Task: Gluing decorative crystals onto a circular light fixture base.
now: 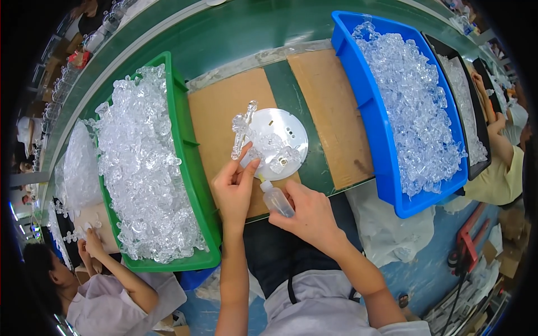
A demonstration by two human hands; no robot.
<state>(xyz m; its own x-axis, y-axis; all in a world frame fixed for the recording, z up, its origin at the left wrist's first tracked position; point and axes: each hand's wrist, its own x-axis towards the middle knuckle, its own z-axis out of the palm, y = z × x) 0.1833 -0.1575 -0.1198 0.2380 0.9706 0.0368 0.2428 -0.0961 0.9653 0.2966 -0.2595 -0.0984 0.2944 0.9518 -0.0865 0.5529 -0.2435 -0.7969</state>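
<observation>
At lower centre, the right hand point(310, 211) wraps a small translucent bottle point(276, 200), fingers hiding its side; any marking is too small to read. Beside it, the left hand point(234, 187) pinches a clear piece point(241, 131), whose edges blur into the central white disc point(280, 116). The heaps in the left-hand green bin point(190, 168) and right-hand blue bin point(374, 112) hide their floors.

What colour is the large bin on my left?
The bin is green, seen best in the head view.
</observation>
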